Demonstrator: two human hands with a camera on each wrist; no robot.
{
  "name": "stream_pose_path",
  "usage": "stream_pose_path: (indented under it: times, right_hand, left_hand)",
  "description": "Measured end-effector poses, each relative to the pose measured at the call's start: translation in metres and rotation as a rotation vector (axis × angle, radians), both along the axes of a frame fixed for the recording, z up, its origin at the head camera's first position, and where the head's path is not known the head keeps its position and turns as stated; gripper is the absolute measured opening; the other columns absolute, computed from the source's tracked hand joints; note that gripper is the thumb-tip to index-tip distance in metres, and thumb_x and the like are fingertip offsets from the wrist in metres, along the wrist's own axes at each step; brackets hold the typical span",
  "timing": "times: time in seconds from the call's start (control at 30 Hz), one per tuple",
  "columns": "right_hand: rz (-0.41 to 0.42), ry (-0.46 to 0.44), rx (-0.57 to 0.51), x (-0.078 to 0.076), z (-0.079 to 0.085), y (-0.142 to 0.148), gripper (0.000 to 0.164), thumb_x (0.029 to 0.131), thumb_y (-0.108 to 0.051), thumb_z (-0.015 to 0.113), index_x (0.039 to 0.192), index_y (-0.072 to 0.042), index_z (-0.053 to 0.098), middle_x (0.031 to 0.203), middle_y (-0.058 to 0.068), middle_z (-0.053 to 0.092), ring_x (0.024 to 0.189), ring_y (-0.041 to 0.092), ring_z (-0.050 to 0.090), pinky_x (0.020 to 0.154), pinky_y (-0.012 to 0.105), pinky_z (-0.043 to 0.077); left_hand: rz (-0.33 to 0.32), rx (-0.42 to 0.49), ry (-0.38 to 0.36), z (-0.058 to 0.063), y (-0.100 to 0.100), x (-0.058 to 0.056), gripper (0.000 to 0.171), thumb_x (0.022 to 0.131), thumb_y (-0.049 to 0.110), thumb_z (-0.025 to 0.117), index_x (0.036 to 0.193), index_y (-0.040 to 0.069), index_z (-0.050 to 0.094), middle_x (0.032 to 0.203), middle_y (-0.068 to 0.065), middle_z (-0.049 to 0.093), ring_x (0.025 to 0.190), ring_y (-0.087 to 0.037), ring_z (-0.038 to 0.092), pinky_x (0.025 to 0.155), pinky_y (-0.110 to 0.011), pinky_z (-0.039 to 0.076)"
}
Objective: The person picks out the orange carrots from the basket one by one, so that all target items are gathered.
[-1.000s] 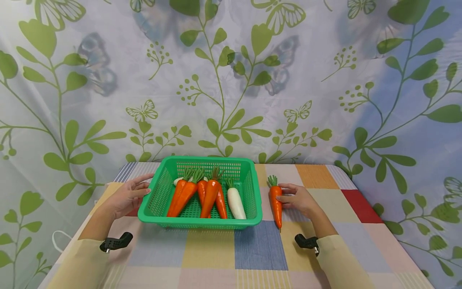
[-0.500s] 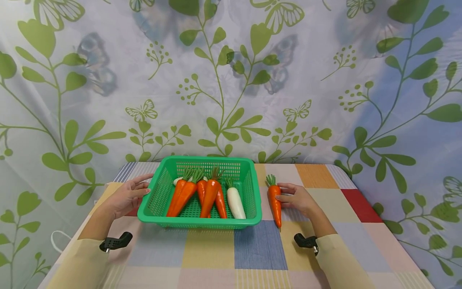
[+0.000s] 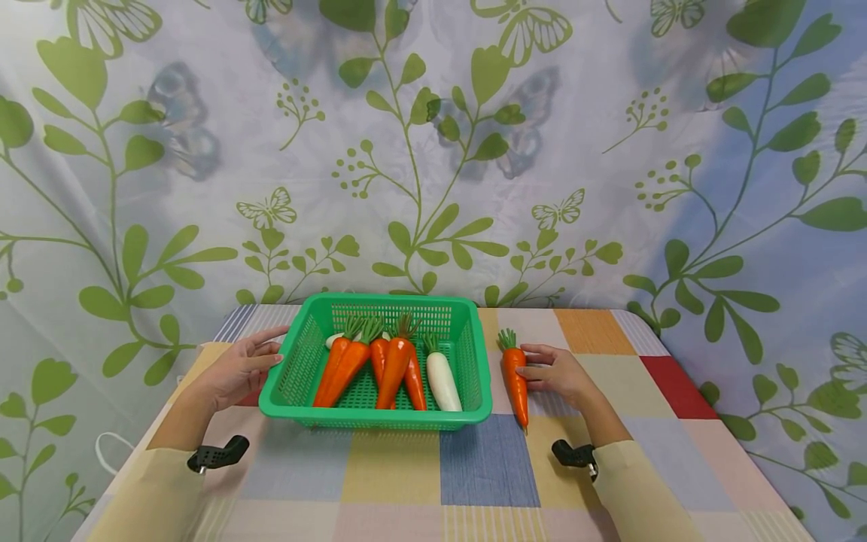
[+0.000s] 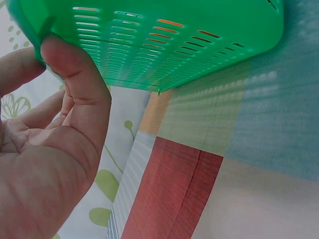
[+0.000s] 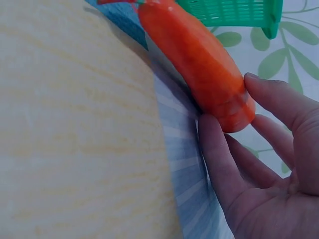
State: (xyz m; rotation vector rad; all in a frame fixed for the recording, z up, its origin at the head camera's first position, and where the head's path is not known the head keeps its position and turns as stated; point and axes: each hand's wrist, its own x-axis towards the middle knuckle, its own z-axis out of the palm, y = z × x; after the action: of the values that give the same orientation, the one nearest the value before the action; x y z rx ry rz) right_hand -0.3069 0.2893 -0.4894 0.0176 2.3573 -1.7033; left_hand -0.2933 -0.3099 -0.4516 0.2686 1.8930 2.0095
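A green plastic basket [image 3: 375, 418] stands on the table, holding several orange carrots [image 3: 348, 369] and a white radish [image 3: 443, 380] with green leaf stubs. More white roots lie partly hidden behind the carrots. At the basket's left rim, my left hand [image 3: 237, 370] pinches the edge between thumb and fingers; the left wrist view shows the thumb [image 4: 75, 74] against its outer side. Right of the basket lies a single carrot [image 3: 517, 380], leaves pointing away from me. My right hand [image 3: 552, 370] holds it from its right side, thumb and fingertips on its thick part [image 5: 219, 89].
A patchwork cloth [image 3: 393, 467] covers the table. Behind it hangs a leaf-and-butterfly curtain [image 3: 433, 150]. Black wrist mounts [image 3: 220, 455] sit on both forearms, and a white cable [image 3: 108, 452] loops at the table's left edge.
The leafy end of the carrot at my right hand has shifted very slightly left. Both hands and the basket stay almost where they were.
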Motion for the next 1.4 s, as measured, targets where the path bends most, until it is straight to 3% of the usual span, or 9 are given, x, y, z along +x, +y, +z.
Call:
stream_pose_path:
  times: [0.43, 0.97, 1.23, 1.4]
  right_hand:
    - [0.004, 0.010, -0.044, 0.003, 0.000, -0.003, 0.068, 0.092, -0.012, 0.077, 0.152, -0.001, 0.046, 0.150, 0.033, 0.046, 0.110, 0.028, 0.068, 0.089, 0.044, 0.062]
    - [-0.040, 0.020, -0.007, 0.008, 0.004, -0.005, 0.070, 0.091, -0.015, 0.079, 0.152, -0.003, 0.047, 0.150, 0.032, 0.047, 0.108, 0.031, 0.072, 0.089, 0.042, 0.062]
    - [-0.072, 0.184, 0.235, 0.015, 0.024, -0.008, 0.062, 0.093, -0.027, 0.075, 0.149, -0.011, 0.053, 0.149, 0.023, 0.054, 0.117, 0.036, 0.067, 0.095, 0.048, 0.060]
    - [-0.046, 0.272, 0.236, 0.019, 0.042, -0.015, 0.061, 0.093, -0.031, 0.076, 0.148, -0.014, 0.055, 0.146, 0.020, 0.058, 0.120, 0.039, 0.065, 0.102, 0.057, 0.054]
  left_hand:
    - [-0.012, -0.006, 0.017, 0.001, 0.000, 0.002, 0.073, 0.105, 0.008, 0.056, 0.163, 0.004, 0.014, 0.110, 0.003, 0.065, 0.097, -0.011, 0.073, 0.087, -0.026, 0.061]
    - [0.000, -0.006, -0.005, 0.004, 0.002, 0.003, 0.073, 0.104, 0.007, 0.057, 0.163, 0.005, 0.015, 0.108, 0.003, 0.064, 0.095, -0.011, 0.072, 0.086, -0.024, 0.061]
    - [-0.001, -0.017, 0.006, 0.005, 0.002, 0.003, 0.073, 0.104, 0.008, 0.057, 0.163, 0.005, 0.015, 0.110, 0.003, 0.065, 0.096, -0.011, 0.072, 0.086, -0.025, 0.061]
    - [-0.002, -0.018, 0.008, 0.006, 0.001, 0.003, 0.073, 0.104, 0.007, 0.057, 0.163, 0.005, 0.014, 0.109, 0.003, 0.064, 0.095, -0.010, 0.071, 0.086, -0.024, 0.061]
